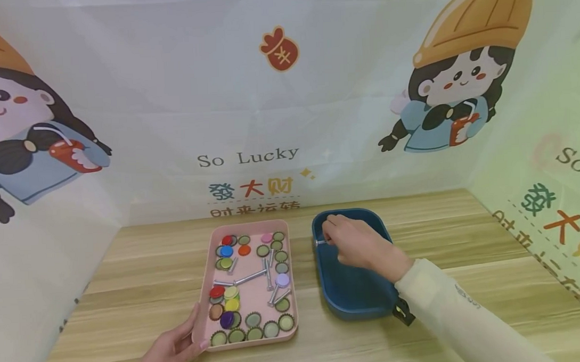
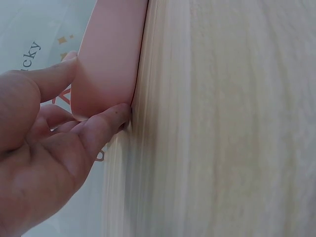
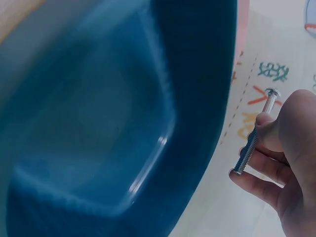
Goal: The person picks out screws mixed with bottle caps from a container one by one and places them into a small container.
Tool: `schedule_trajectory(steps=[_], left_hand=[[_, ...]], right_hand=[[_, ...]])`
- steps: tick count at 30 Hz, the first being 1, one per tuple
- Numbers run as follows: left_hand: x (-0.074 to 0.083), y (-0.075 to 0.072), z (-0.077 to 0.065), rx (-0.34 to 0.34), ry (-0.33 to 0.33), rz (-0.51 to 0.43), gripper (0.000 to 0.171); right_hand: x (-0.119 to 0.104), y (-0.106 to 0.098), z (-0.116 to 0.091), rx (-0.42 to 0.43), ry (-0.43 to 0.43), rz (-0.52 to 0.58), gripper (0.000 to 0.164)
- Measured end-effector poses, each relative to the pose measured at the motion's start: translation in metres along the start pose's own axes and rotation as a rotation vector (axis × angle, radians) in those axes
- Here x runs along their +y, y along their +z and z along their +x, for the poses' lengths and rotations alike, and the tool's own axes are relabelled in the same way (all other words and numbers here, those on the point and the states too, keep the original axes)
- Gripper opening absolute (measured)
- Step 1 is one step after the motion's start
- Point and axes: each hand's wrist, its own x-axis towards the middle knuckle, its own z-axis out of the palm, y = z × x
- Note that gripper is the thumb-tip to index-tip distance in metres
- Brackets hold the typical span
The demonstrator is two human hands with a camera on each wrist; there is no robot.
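My left hand (image 1: 176,346) grips the near left corner of a pink tray (image 1: 205,290), its thumb against the side and its fingers at the lower edge. In the left wrist view this hand (image 2: 54,133) pinches the tray's wall (image 2: 111,54). Over the far left part of a dark blue plastic box (image 1: 357,310), my right hand (image 1: 356,242) holds a silver metal bolt (image 1: 322,242). The right wrist view shows that bolt (image 3: 247,153) between thumb and fingers, its flat head pointing up and its threaded shank across the fingers.
Inside the tray lie several bolts (image 1: 249,277), bottle caps (image 1: 253,319) and coloured discs such as a blue one (image 1: 226,251). The box has a black clip (image 1: 403,311) at its near right corner. Both stand on a wooden table (image 1: 144,271) before a printed cloth (image 1: 172,100).
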Motion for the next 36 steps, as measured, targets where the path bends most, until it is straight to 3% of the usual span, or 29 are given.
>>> schedule_trajectory(steps=[7,16,29,36], left_hand=[[0.000,-0.002,-0.001,-0.001,-0.003,-0.001,0.090],[-0.005,-0.003,0.000,-0.034,0.068,-0.020,0.088],[-0.004,-0.001,0.000,-0.033,0.015,-0.068,0.092],[-0.004,0.000,0.001,-0.034,0.040,-0.047,0.093]], right_hand=[[0.014,0.007,0.006,0.009,0.015,-0.045,0.016],[0.022,0.007,0.014,-0.107,0.066,-0.035,0.019],[0.034,0.013,0.022,-0.206,0.115,-0.011,0.018],[0.040,0.017,0.023,-0.235,0.113,-0.016,0.015]])
